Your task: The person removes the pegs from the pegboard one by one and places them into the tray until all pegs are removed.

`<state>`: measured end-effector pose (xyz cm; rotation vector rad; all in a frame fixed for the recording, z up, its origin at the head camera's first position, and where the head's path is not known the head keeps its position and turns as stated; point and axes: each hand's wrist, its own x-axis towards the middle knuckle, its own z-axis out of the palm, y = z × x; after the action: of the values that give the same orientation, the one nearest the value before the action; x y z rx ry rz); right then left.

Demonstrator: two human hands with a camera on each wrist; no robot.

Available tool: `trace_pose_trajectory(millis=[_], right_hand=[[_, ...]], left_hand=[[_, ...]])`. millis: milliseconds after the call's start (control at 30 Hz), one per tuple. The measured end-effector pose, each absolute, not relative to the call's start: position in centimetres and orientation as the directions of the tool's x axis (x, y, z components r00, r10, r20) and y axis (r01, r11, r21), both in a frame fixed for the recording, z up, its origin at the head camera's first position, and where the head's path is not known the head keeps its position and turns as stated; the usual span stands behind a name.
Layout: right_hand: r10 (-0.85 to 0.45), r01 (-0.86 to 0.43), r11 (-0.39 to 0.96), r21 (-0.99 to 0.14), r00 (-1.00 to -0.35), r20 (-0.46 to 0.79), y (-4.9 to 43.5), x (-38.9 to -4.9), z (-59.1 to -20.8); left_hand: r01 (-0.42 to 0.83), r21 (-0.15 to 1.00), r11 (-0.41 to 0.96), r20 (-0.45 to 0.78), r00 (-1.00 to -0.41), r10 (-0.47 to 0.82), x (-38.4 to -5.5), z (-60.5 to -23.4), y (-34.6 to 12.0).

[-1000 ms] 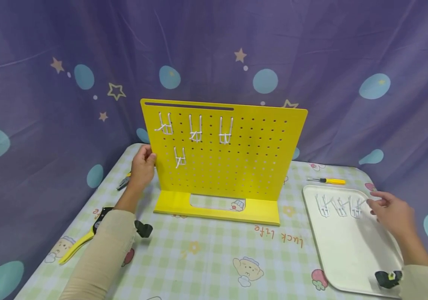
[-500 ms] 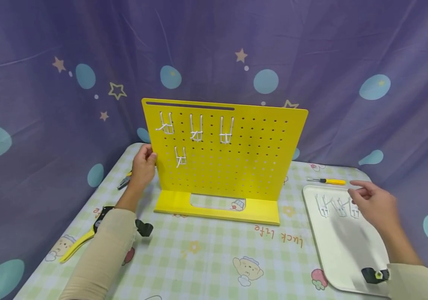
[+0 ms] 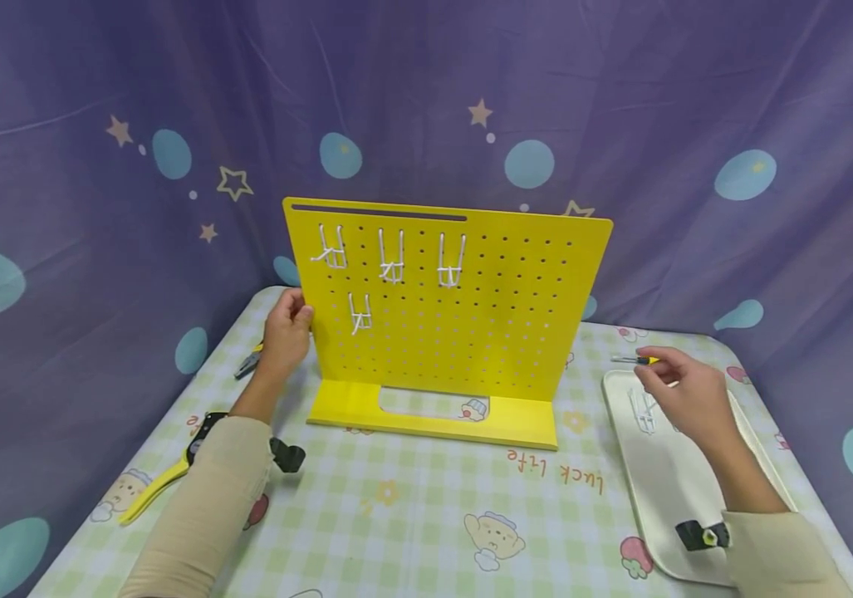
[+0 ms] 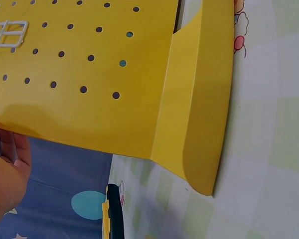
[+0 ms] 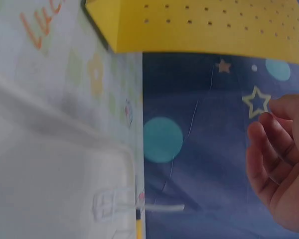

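A yellow pegboard [image 3: 456,332] stands upright on its base, tilted back a little. Several white wire hooks [image 3: 449,262] hang in its upper left part. My left hand [image 3: 286,334] grips the board's left edge; in the left wrist view, fingers curl behind that edge. To the right, my right hand [image 3: 688,394] is above the far part of a white tray [image 3: 646,507], fingers loosely bent. Nothing shows between its fingers [image 5: 271,144] in the right wrist view. One loose wire hook [image 3: 643,413] lies in the tray left of this hand, which hides the space behind it.
Beyond the tray lies a screwdriver [image 3: 629,360], its handle mostly behind the right hand. Pliers [image 3: 249,363] and a yellow-handled tool [image 3: 157,490] lie by the left arm. A checkered cloth [image 3: 396,531] covers the table; a purple curtain [image 3: 426,100] hangs behind.
My right hand has moved left from the tray's right side, passing over the loose hooks to the tray's far middle. The left hand and pegboard have stayed in place.
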<state>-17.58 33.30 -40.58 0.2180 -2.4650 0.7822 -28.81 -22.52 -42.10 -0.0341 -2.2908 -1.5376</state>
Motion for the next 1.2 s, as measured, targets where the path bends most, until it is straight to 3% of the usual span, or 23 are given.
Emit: trace_pose_trajectory(millis=[167,433,833,1200], right_hand=[[-0.059,-0.387,0.8,-0.459,-0.812,0.581,30.7,-18.3,-39.9],[-0.14,-0.428,0.787,-0.444,-0.825,0.547,26.2,-19.7,-39.6],[-0.222,-0.499,0.696,-0.515,-0.833,0.507,17.7,-21.5,-38.6],[-0.327,-0.653,0.606,-0.454,-0.725,0.606,9.2,-23.9,-39.5]], left_hand=[[0.234,0.892,0.388,0.328,-0.924,-0.196,-28.6,-42.0,-22.6],[0.227,0.887,0.402,0.326,-0.925,-0.197,-28.5,-42.0,-22.7],[0.255,0.889,0.38,0.346,-0.917,-0.196,-28.7,-42.3,-22.6],[0.253,0.883,0.396,0.347,-0.919,-0.185,-28.9,-42.3,-22.6]])
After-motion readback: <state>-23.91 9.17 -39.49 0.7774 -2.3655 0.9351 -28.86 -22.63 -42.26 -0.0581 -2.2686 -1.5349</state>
